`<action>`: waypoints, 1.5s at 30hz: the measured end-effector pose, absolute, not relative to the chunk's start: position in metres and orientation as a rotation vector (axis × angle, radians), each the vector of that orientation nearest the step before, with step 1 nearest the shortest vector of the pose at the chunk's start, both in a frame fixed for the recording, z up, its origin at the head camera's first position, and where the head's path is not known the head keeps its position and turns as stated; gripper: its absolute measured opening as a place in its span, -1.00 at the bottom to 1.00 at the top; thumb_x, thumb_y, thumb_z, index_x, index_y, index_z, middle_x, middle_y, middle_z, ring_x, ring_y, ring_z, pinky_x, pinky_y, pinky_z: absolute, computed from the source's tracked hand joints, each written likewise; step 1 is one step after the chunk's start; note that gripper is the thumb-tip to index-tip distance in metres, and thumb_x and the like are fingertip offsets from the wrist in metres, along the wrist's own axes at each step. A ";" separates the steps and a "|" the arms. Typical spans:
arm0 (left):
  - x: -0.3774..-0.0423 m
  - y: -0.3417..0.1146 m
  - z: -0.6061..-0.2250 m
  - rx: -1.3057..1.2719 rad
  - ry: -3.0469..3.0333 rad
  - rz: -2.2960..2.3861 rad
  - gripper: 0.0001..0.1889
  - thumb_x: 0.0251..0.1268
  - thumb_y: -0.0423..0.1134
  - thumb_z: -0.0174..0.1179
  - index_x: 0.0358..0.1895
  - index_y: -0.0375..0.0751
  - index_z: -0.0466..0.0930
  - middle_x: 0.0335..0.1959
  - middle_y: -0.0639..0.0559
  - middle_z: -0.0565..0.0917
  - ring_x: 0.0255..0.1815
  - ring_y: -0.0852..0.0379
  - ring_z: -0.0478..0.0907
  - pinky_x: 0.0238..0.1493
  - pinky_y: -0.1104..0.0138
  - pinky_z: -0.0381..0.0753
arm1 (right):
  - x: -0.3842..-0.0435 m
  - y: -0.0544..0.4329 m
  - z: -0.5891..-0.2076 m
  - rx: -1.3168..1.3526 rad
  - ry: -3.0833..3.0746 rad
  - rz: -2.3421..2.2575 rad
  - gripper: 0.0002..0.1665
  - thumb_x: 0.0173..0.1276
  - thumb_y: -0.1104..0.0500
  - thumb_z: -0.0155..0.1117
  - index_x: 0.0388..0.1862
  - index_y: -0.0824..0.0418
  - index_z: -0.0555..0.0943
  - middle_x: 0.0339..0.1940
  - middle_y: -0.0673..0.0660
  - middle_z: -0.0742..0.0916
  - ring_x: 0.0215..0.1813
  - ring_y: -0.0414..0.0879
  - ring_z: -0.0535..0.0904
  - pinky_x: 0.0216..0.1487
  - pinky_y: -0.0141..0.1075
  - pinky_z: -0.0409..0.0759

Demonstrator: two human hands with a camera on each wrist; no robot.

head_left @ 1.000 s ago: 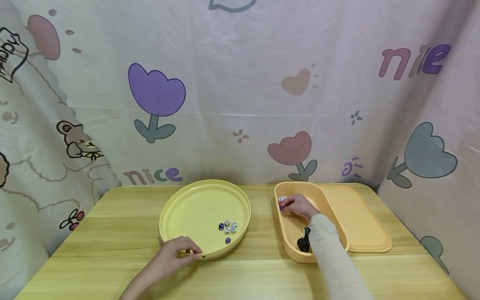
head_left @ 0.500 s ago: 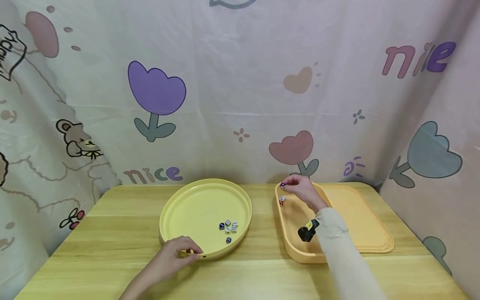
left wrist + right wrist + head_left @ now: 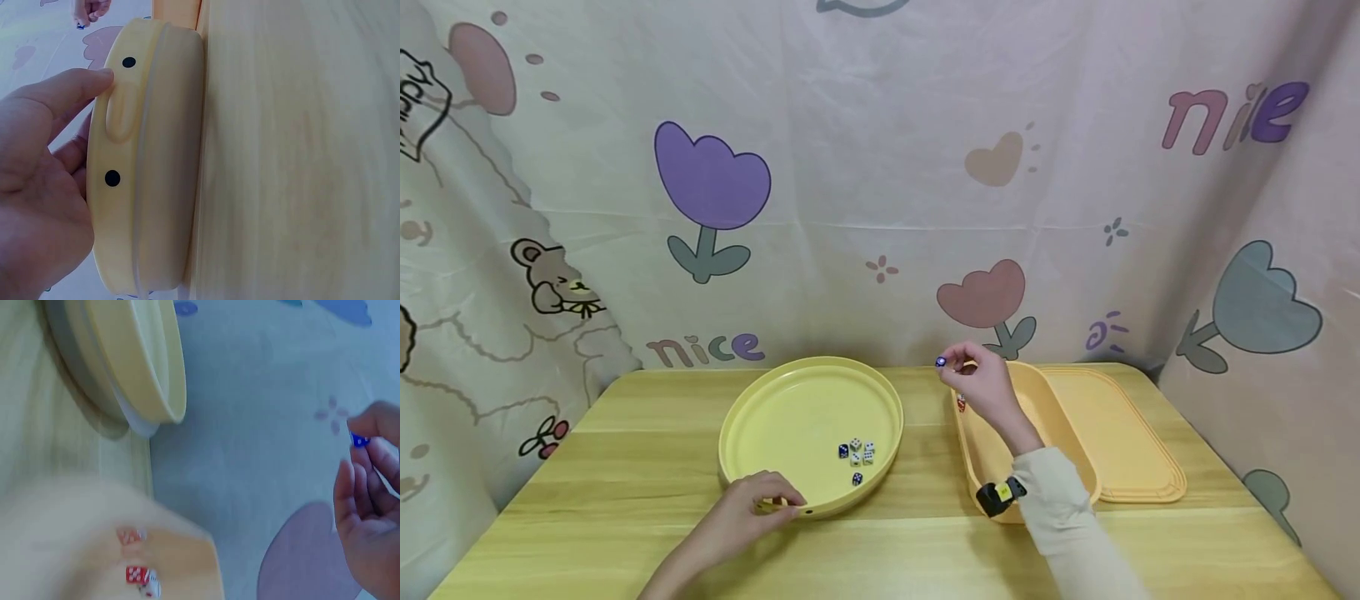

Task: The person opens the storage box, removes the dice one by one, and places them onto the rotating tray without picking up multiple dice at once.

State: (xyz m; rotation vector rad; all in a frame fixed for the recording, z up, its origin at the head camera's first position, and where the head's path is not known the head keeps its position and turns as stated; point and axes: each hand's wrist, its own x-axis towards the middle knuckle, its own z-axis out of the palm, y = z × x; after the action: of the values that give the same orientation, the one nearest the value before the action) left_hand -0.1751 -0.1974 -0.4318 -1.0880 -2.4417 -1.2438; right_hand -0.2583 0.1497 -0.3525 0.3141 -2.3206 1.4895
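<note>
My right hand (image 3: 988, 387) pinches a blue die (image 3: 941, 362) above the box (image 3: 1000, 467); my left hand (image 3: 752, 508) grips the plate (image 3: 775, 417) left of the box.

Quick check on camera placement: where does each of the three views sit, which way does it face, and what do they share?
Head: worn high, faces forward and down over the wooden table; shows the left hand gripping the round yellow tray and the right hand pinching a blue die.
Left wrist: low at the table, looks along the tray's outer rim; shows the left hand's fingers.
Right wrist: looks past the right hand toward the tray and red dice in the orange bin.
Shared: tray in all three; the blue die too.
</note>
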 end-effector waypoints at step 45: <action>-0.176 -0.197 -0.435 -1.102 -2.411 -1.248 -0.87 0.13 -0.42 0.35 -0.29 -0.12 0.70 -0.36 0.14 0.67 -0.32 0.25 0.52 -0.32 0.35 0.53 | -0.238 0.080 -0.425 0.384 -2.345 1.667 -0.83 0.15 0.37 0.38 -0.25 0.38 0.65 -0.35 0.10 0.66 -0.28 -0.11 0.52 -0.22 -0.36 0.56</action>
State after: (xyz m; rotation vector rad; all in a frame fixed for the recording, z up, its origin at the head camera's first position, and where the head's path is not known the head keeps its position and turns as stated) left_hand -0.1758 -0.1969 -0.4348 -1.1022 -2.4114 -1.2478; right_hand -0.2379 0.0799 -0.4248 0.3844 -2.3450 1.6672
